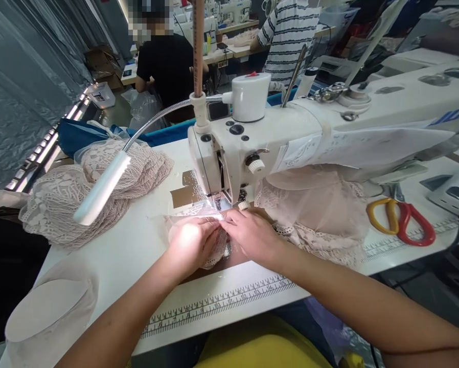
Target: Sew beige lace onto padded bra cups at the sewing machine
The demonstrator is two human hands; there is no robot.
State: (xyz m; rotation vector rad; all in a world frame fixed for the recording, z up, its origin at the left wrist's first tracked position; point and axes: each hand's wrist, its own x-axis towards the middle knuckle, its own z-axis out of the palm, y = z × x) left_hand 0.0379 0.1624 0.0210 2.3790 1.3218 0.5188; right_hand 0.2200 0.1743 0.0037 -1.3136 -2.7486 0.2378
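My left hand (193, 243) and my right hand (250, 232) lie close together on a pale lace piece (214, 255) right in front of the needle of a white sewing machine (275, 128). Both hands press the lace flat against the table, fingers curled together at its edge under the presser foot (219, 200). The machine's lamp lights my left hand brightly. A thimble-like band (244, 205) sits on one finger of my right hand. More pale lace and mesh fabric (314, 209) is bunched under the machine arm to the right.
A heap of lace pieces (61, 199) lies at the left, behind the gooseneck lamp (101, 189). Red and yellow scissors (402, 220) rest at the right. A printed ruler (217, 304) runs along the table's front edge. Two people work at benches behind.
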